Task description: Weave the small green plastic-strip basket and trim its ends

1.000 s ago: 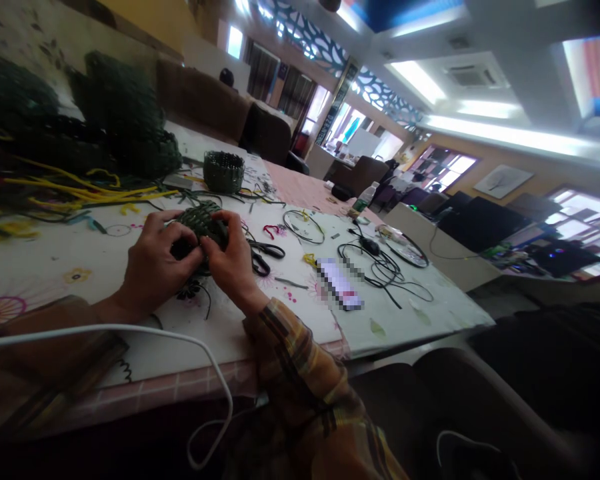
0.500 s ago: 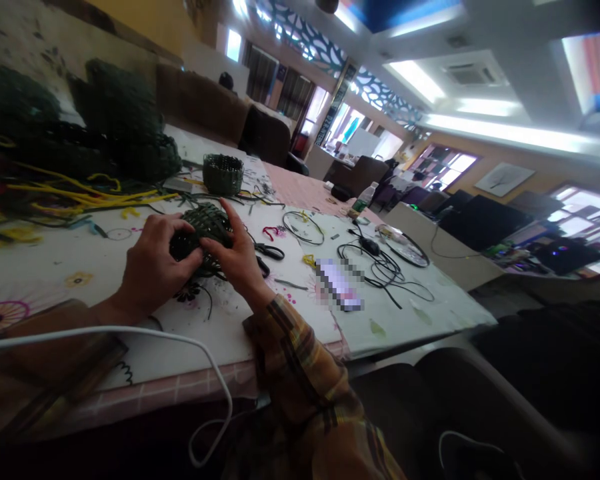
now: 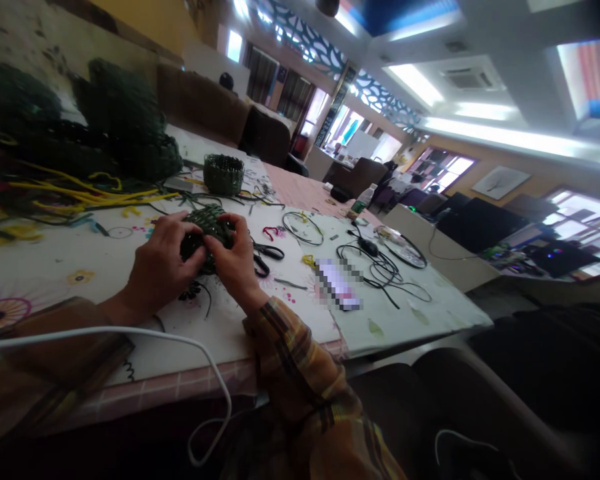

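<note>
Between my hands, just above the white patterned tabletop, is a small dark green woven basket, tilted so its woven side faces up. My left hand grips its left edge, thumb toward the middle. On the near right side, my right hand pinches the rim with thumb and curled fingers. Both thumbs nearly meet at the front; the exact strip under them is hidden. Black-handled scissors lie right beside my right hand, their blades out of sight. Behind stands a second round green basket, upright.
Yellow strips and heaped green woven pieces fill the left. Rightward lie a phone, coiled black cord, a hoop of strip and a bottle. A white cable crosses in front of my left forearm.
My right index finger, raised before, has curled down onto the basket. Both hands have shifted slightly, and the basket has turned a little in them.
</note>
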Available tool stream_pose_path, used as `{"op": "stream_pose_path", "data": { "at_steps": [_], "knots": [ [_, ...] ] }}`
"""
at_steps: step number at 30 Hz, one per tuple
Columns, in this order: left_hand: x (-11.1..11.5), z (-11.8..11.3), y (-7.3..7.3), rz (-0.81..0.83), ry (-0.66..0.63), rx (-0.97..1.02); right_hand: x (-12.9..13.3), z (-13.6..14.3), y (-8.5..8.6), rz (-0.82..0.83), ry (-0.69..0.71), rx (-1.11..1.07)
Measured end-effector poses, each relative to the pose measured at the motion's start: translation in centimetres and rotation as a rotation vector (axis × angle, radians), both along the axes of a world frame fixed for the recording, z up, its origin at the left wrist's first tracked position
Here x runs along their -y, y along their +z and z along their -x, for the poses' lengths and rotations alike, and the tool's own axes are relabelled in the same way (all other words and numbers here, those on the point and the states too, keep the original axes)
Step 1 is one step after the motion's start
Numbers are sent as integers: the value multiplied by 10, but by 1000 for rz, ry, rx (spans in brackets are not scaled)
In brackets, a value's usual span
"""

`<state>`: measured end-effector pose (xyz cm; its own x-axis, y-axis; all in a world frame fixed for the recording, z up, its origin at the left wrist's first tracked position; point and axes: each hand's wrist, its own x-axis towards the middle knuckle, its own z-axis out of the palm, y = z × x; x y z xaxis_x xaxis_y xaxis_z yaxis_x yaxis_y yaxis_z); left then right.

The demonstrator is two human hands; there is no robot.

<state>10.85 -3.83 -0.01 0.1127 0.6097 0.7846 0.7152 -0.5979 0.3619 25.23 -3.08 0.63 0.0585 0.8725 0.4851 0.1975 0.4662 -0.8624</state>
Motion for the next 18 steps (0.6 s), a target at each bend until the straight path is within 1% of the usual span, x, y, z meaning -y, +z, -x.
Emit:
{"op": "stream_pose_path", "data": {
  "at_steps": [4,9,13,18],
  "knots": [
    [0,-1,-1,-14,13,-11,4,4,3,73,-54,-70],
    [-1,-3,-2,-1,16,34,9,10,5,12,-110,-83],
    [-3,-7,-2,25,-8,105,10,13,6,31,-146,-64],
    [-3,-13,-4,34,9,154,11,15,4,34,-158,-62]
  ]
}}
